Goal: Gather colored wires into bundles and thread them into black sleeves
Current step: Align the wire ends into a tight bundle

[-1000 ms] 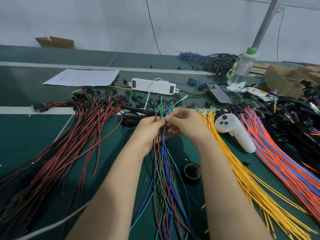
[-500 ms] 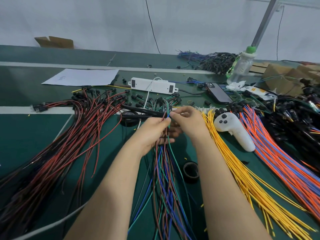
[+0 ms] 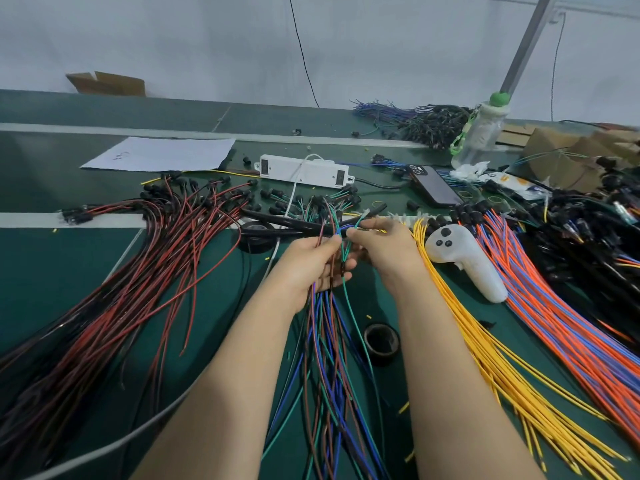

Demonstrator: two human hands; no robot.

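Note:
A loose bundle of blue, green and brown wires (image 3: 327, 344) runs from the table's near edge up between my hands. My left hand (image 3: 308, 263) grips the bundle, fingers curled round it. My right hand (image 3: 379, 251) pinches the wire ends just right of my left thumb. A green wire (image 3: 353, 317) hangs apart from the bundle below my right hand. Black sleeves (image 3: 294, 225) lie on the table just beyond my hands. What the pinched tips touch is hidden by my fingers.
Red and black wires (image 3: 131, 278) fan across the left. Yellow wires (image 3: 485, 351) and orange-blue wires (image 3: 568, 320) lie right, with a white controller (image 3: 467, 258) between. A black tape roll (image 3: 381, 339), white power strip (image 3: 304, 171), phone (image 3: 434, 185), bottle (image 3: 481, 133) and paper (image 3: 162, 154) are around.
Both hands have moved slightly away from me toward the black sleeves. One green wire has separated from the bundle and hangs to its right.

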